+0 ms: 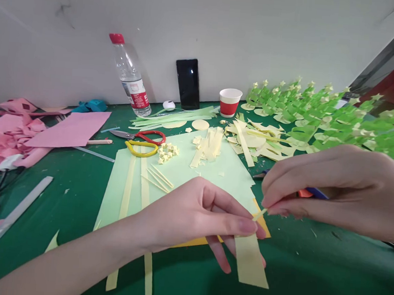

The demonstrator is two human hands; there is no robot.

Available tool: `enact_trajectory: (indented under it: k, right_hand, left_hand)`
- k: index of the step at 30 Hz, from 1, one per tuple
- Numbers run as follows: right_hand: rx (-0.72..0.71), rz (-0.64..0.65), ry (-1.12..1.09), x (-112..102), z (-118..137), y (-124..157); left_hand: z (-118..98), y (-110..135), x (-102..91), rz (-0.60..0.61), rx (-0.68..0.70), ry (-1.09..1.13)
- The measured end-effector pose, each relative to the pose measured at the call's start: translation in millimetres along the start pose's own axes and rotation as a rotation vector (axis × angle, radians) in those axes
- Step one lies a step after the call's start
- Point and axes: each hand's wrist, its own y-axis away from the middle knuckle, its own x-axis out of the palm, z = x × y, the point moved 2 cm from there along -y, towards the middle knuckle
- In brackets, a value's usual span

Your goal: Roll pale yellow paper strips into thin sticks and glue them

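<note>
My left hand [208,216] is closed, its thumb pressing a piece of pale yellow paper [252,263] against the fingers. The paper's wide end hangs below the thumb. From the upper end a thin, narrow bit sticks out, and my right hand [330,190] pinches its tip between thumb and forefinger. Whether this thin bit is one with the paper, I cannot tell. Light green sheets [182,164] lie under and beyond the left hand. On them are thin yellow sticks [158,178], small folded paper stars [168,153] and long yellow strips [145,184].
Scissors [144,142] with red and yellow handles lie left of the stars. A bottle [134,83], black phone [188,84] and paper cup [230,103] stand by the wall. Green paper plants [309,111] crowd the right, pink paper [72,126] the left. Yellow scraps [262,139] lie behind my right hand.
</note>
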Motion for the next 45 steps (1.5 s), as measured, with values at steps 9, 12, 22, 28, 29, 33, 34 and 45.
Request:
enact_trajectory:
  k: [9, 12, 22, 28, 29, 33, 34, 45]
  right_hand:
    - [0.049, 0.145, -0.037, 4, -3, 1]
    - [0.059, 0.117, -0.070, 4, -1, 0]
    - [0.058, 0.086, -0.132, -2, -8, -3]
    - [0.262, -0.141, -0.241, 3, -14, -3]
    - [0.293, -0.140, -0.254, 4, -14, -3]
    - [0.353, 0.051, -0.350, 13, -10, -4]
    - [0.356, 0.097, -0.405, 16, -8, -4]
    - [0.441, 0.241, -0.877, 28, -11, -1]
  left_hand:
    - [1, -2, -2.6, -0.095, 0.002, -0.031]
    - [0, -4, -1.5, -0.116, 0.016, -0.026]
    - [0, -1, -1.2, -0.063, 0.026, 0.005]
    - [0, -5, -4.5, -0.168, 0.160, 0.000]
    - [-1, -5, -5.3, -0.186, 0.211, -0.007]
    - [-2, -5, -6.8, -0.206, 0.413, -0.004]
    - [-2, -5, -6.7, -0.195, 0.442, 0.008]
    - [2, -3, -6.1, -0.142, 0.611, -0.051]
